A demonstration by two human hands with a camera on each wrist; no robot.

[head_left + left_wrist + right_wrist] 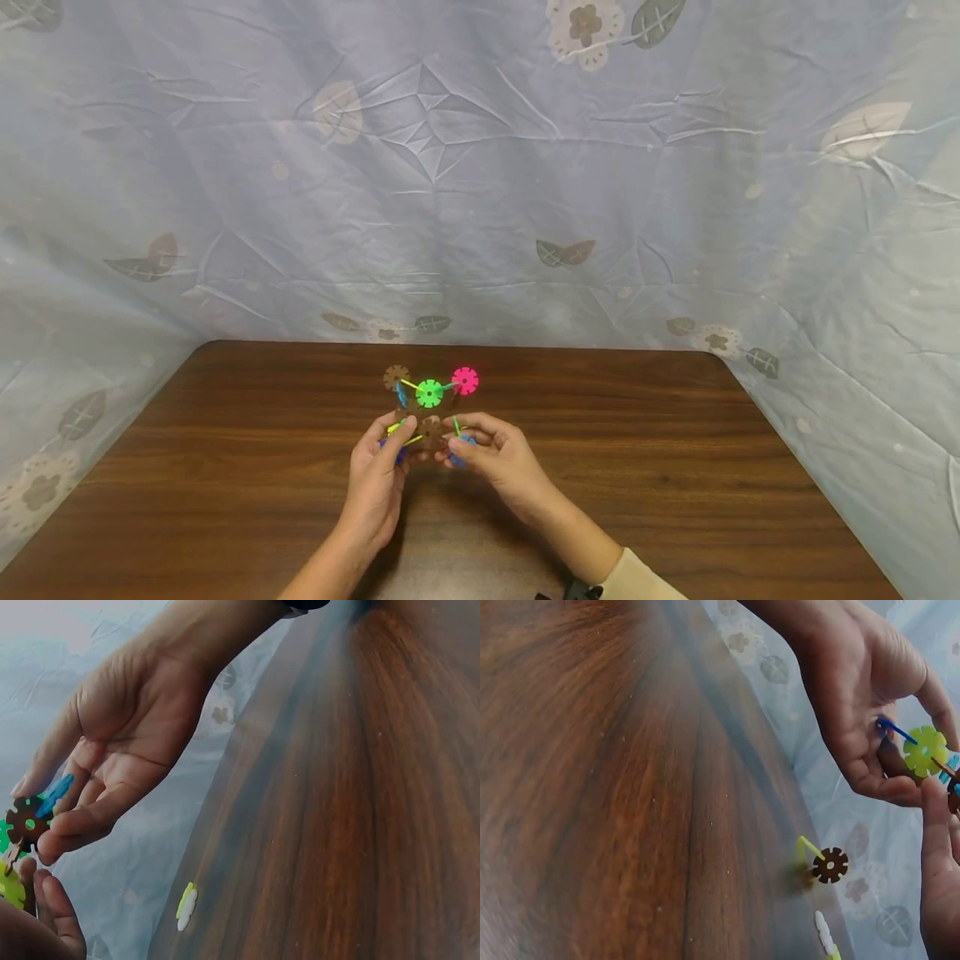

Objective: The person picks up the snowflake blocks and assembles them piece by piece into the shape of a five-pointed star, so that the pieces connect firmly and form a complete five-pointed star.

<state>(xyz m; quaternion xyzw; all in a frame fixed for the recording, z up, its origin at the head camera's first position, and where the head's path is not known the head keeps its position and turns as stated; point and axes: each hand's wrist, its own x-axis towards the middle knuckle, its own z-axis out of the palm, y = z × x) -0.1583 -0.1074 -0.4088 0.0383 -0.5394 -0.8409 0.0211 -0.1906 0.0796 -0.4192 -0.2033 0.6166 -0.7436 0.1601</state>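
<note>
Notched plastic discs are linked in a colourful chain between the two hands in the head view. My left hand [378,483] pinches its left side, near yellow and dark blue pieces. On the other side, my right hand [502,462] grips around a blue disc [462,450]. A brown disc [431,433] sits between the hands. Beyond them are a green disc [429,393], a pink disc [465,381] and another brown disc [396,377]; whether these join the held part cannot be told. The right wrist view shows a yellow-green disc [925,751] at the right fingers.
The brown wooden table [637,442] is backed and flanked by a pale patterned cloth [480,208]. A white piece [823,931] and a brown disc [830,865] with a yellow piece appear near the table's edge in the right wrist view. A black object [583,591] is by the right sleeve.
</note>
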